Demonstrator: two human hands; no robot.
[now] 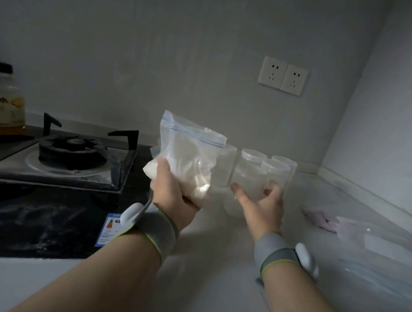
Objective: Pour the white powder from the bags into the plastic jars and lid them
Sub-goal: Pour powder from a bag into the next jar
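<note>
Left hand (174, 188) clamps the clear zip-top plastic bag of white powder (188, 158), centre frame; zip appears sealed. Right hand (261, 206) is spread around the nearest clear plastic jar (249, 170), right of centre; contact unclear. Recommended: grasp the jar low, draw it clear of its neighbours and unlid it before unzipping.

Held in the left hand (175, 194), the bag (188, 158) is thin clear plastic film, crinkled and shiny, with matt white powder (196, 181) inside. The jars (250, 172) are smooth clear plastic. The bench (211, 262) looks pale and smooth with a soft sheen. On the left the hob (20, 209) is glossy black glass with dull dark metal supports (123, 135). Grey knitted cloth bands (154, 230) wrap both wrists
</note>
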